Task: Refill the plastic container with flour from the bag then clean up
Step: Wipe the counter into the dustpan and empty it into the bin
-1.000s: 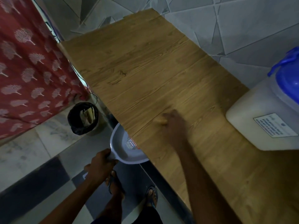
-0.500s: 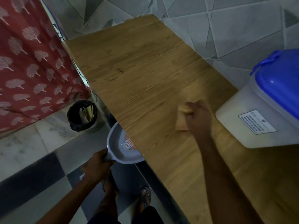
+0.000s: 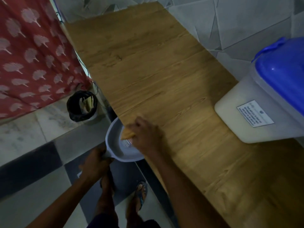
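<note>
The plastic container [image 3: 253,112], translucent white and full of flour, with a blue lid [image 3: 283,71], stands at the right on the wooden counter [image 3: 156,71]. My left hand [image 3: 95,163] grips the handle of a grey dustpan [image 3: 118,145], held just under the counter's front edge. My right hand [image 3: 146,134] holds a tan sponge [image 3: 127,134] at that edge, right above the dustpan. No flour bag shows on the counter.
A small bin with a black liner [image 3: 82,106] stands on the tiled floor below the counter's left end, next to a red patterned cloth [image 3: 32,55]. Grey tiled wall runs behind the counter. My sandalled feet [image 3: 141,193] are on the floor.
My right hand has swept the sponge from beside the container leftward to the counter's front edge over the dustpan. The left hand keeps the dustpan in place.
</note>
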The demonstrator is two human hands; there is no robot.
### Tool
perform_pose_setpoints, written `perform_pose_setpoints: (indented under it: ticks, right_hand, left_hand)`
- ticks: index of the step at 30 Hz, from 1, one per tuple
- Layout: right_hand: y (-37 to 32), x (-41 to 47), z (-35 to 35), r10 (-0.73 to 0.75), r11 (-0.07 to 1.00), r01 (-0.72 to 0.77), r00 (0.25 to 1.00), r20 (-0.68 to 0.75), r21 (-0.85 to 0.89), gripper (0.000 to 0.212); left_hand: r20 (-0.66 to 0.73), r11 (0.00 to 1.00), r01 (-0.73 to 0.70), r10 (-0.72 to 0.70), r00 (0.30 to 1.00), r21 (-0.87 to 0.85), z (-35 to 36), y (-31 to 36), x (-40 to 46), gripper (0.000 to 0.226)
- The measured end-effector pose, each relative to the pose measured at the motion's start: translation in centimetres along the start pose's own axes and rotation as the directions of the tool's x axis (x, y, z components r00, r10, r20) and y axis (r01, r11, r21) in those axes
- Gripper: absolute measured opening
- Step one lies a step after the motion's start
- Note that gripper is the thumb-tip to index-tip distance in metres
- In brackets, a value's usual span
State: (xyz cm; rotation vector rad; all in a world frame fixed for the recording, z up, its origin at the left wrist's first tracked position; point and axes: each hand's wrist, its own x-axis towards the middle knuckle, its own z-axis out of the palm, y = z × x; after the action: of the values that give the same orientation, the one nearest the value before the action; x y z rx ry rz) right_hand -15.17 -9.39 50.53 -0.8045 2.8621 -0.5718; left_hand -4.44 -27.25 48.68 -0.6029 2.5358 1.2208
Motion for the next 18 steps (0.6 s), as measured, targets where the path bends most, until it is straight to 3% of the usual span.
perform_pose_setpoints:
  ticks: [2,5,8,11,13,16,18]
  right_hand:
    - [-0.5,-0.5,-0.2,0.009,0.969,-0.022,0.999,0.053,0.244,0.046]
    - [3.7,0.5,-2.3,0.193,0.915,-0.129,0.972,-0.134,0.382,0.044]
    - [10.9,2.6,-6.9,0.355,0.932,-0.301,0.869,-0.345,0.199,0.046]
    - [17.4,5.3,-12.1,0.468,0.838,-0.544,0.759,-0.454,-0.046,0.047]
    - [21.0,7.6,-14.5,0.444,0.766,-0.615,0.719,-0.535,-0.190,0.037]
    - [25.6,11.1,-15.4,0.503,0.669,-0.695,0.685,-0.528,-0.264,0.031]
    - [26.4,12.0,-14.4,0.610,0.611,-0.733,0.676,-0.413,-0.297,0.033]
  left_hand:
    - [0.001,0.999,0.030,-0.030,1.000,0.012,0.4,-0.6,0.0,0.025]
    - [-0.009,0.998,0.059,-0.058,0.998,0.032,1.0,-1.2,0.5,0.011]
    - [0.011,0.998,0.063,-0.063,0.998,0.025,1.6,-1.9,1.4,0.011]
    - [0.032,0.997,0.069,-0.070,0.997,0.025,1.8,-2.2,2.3,0.020]
    - [0.041,0.998,0.050,-0.051,0.998,0.032,1.9,-2.3,2.9,0.024]
    - [0.058,0.998,0.029,-0.033,0.998,0.057,2.0,-2.5,3.7,0.026]
    - [0.061,0.998,0.022,-0.026,0.998,0.062,2.0,-2.8,4.2,0.026]
